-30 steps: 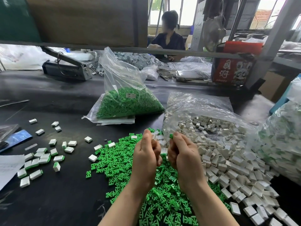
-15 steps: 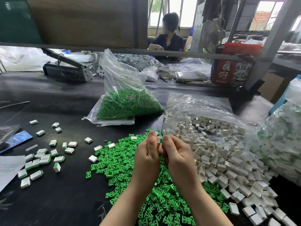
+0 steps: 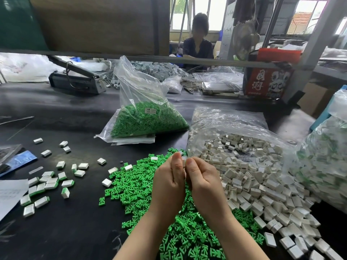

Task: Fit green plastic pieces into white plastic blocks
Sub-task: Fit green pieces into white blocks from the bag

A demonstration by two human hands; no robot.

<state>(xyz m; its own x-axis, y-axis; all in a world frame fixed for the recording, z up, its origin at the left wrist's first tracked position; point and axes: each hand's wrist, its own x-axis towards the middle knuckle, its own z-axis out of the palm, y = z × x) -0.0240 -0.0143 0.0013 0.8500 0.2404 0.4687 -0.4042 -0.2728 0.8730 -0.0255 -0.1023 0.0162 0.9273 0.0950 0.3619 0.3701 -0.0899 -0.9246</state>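
Lower centre: left hand [image 3: 169, 182] and right hand [image 3: 203, 182] pressed together, fingers curled, pinching a white block [image 3: 183, 160] at the thumb tips. Beneath: loose green pieces [image 3: 135, 186]. Right: white blocks [image 3: 249, 177] spilling from bag. Beyond, centre: bagged green pieces [image 3: 148, 119].

L hand [image 3: 169, 182] curled, pinch grip | R hand [image 3: 203, 180] curled, touching L
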